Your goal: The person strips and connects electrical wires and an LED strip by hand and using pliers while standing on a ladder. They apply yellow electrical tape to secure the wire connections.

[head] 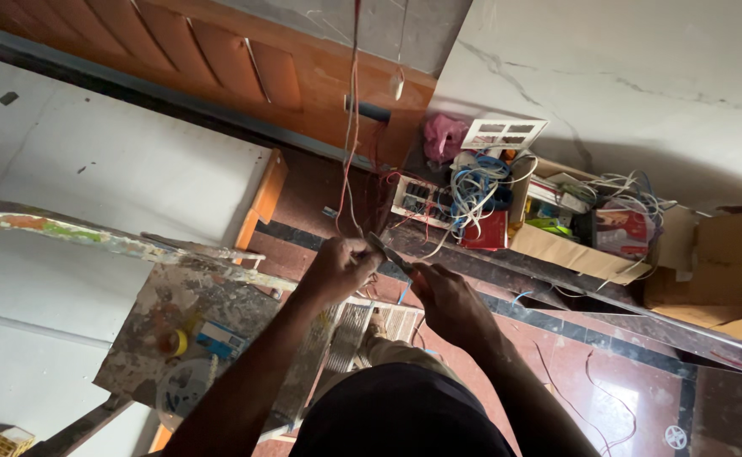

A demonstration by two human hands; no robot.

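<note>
Thin red and white wires [351,135] hang down from above in the head view. My left hand [343,265] pinches their lower ends. My right hand [447,296] grips a metal hand tool [388,251], likely pliers or a cutter, whose tip meets the wires at my left fingers. I am up on a paint-spattered stepladder [168,305], looking down past my dark shirt and one foot on a rung.
The ladder's top platform carries a yellow tape roll [178,342] and a small blue box [219,338]. Below, on the red tiled floor [625,372], lie cardboard boxes [726,271], a tangle of cables [477,190], a switch plate [419,201] and a pink cloth [444,135]. A wooden door [219,59] lies behind.
</note>
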